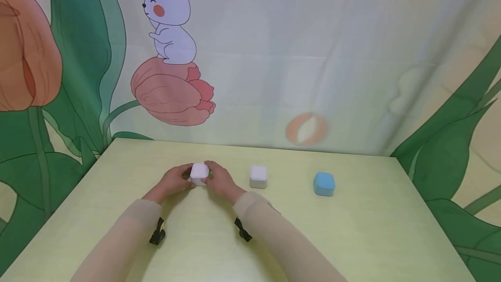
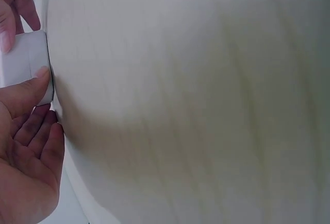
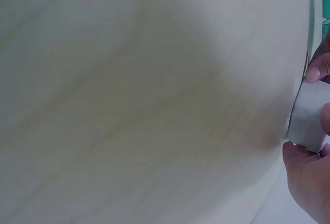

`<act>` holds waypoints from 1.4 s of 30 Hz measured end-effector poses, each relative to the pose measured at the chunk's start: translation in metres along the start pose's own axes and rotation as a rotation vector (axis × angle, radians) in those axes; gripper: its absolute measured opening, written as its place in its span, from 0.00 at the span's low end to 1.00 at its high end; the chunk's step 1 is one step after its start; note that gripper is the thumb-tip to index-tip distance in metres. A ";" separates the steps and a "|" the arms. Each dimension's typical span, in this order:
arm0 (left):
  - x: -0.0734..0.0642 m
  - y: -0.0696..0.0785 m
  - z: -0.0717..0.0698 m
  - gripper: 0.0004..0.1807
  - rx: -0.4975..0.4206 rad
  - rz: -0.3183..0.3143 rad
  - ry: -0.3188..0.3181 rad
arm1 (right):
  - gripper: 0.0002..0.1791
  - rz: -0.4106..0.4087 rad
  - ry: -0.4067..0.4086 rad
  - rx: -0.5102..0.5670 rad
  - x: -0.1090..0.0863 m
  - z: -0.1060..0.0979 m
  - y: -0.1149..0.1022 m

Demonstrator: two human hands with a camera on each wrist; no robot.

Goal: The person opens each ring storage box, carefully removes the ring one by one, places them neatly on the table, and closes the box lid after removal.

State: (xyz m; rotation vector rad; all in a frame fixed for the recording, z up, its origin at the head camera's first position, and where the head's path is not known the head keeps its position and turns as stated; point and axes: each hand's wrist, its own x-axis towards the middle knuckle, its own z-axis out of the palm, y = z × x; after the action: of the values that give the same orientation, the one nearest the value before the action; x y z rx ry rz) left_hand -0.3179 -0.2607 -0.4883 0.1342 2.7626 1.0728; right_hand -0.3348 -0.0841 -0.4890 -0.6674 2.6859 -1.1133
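Note:
At the back left of the table, a white rounded block (image 1: 199, 174) stands on the surface between my two hands. My left hand (image 1: 175, 180) holds its left side, with the thumb (image 2: 36, 84) against the near face and the other fingers bent behind. From the right, my right hand (image 1: 222, 180) grips the same block, thumb low at the front and a finger at the upper back edge. In the right wrist view only part of the block (image 3: 305, 113) shows at the edge of the picture, with fingers of both hands on it.
A second white block (image 1: 258, 176) stands right of my hands, and a blue block (image 1: 324, 184) lies farther right, turned slightly. The pale yellow table (image 1: 372, 238) ends at a printed cloth backdrop (image 1: 254, 77) with a rabbit and tulips. Black straps (image 1: 158, 232) hang under both sleeves.

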 end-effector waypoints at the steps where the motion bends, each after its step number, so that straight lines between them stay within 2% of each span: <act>1: 0.000 0.001 0.000 0.38 0.004 0.000 0.003 | 0.31 0.003 0.000 0.008 0.000 0.000 0.000; 8: -0.002 0.005 -0.001 0.39 0.043 0.032 0.023 | 0.30 0.024 -0.001 0.022 0.002 0.000 0.001; 19: 0.001 -0.001 0.002 0.39 0.073 0.040 0.037 | 0.30 0.025 -0.036 -0.008 0.005 -0.001 0.004; 26: -0.001 -0.001 0.003 0.40 0.047 0.026 0.034 | 0.30 0.043 -0.047 -0.006 0.006 -0.001 0.003; 42: -0.003 -0.001 0.002 0.41 0.050 0.025 0.045 | 0.29 0.065 -0.077 0.002 0.010 -0.008 -0.002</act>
State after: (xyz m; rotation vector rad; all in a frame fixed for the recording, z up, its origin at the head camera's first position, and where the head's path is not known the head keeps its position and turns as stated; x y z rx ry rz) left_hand -0.3148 -0.2609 -0.4902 0.1538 2.8362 1.0247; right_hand -0.3457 -0.0846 -0.4817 -0.6052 2.6218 -1.0517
